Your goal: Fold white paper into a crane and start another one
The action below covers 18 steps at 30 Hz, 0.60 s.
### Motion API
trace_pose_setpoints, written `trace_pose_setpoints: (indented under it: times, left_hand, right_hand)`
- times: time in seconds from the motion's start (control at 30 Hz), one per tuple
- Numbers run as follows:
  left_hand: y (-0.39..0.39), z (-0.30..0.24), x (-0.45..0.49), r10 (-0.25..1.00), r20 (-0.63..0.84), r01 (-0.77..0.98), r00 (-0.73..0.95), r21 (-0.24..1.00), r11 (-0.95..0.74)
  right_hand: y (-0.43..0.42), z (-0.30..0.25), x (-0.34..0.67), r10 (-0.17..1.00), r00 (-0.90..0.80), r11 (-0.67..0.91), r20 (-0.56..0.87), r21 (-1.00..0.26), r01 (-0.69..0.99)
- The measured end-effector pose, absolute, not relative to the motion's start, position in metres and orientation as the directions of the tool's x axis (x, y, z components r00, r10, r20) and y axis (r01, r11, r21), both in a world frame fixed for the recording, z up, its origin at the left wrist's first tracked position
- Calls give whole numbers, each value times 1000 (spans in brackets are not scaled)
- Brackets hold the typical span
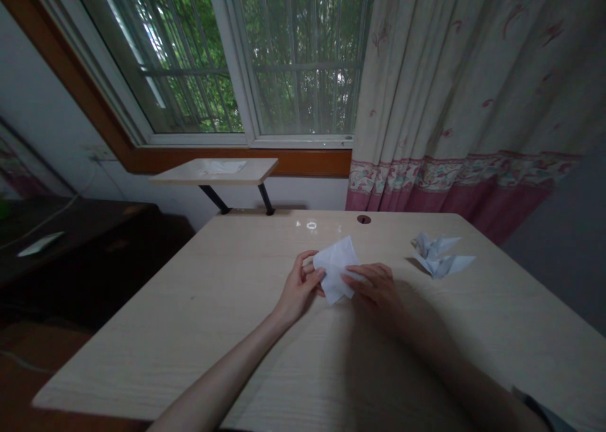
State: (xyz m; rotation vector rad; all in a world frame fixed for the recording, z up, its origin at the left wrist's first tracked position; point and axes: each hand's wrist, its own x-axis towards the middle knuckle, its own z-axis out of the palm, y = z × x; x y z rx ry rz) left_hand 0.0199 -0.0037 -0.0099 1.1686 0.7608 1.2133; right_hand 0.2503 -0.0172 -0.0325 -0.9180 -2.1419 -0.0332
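Between my two hands is a white sheet of folded paper, turned cornerwise just above the desk. My left hand grips its left edge, thumb on top and fingers beneath. My right hand is at the lower right side, with fingertips laid over the paper's surface and the thumb partly hidden. Faint creases run across the sheet. Off to the right on the desk lie folded paper pieces with pointed ends, resembling origami cranes.
The pale wooden desk spans the view. A small raised shelf holding white paper stands at its back left. A round cable hole is near the far edge. A dark table stands left; a curtain hangs behind.
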Motion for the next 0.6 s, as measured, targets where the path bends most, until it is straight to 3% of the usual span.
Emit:
trace_pose_setpoints:
  times: [0.27, 0.47, 0.6]
  left_hand:
    - [0, -16, 18, 965, 145, -264, 217, 961, -85]
    - [4, -20, 15, 983, 125, -262, 138, 961, -85]
    - [5, -19, 14, 988, 110, -268, 106, 960, -78]
  right_hand:
    - [-20, -23, 244, 556, -420, 738, 717, -193, 647]
    - [-16, -20, 249, 562, -280, 726, 779, -301, 618]
    - [-8, -25, 257, 641, -182, 666, 746, -423, 614]
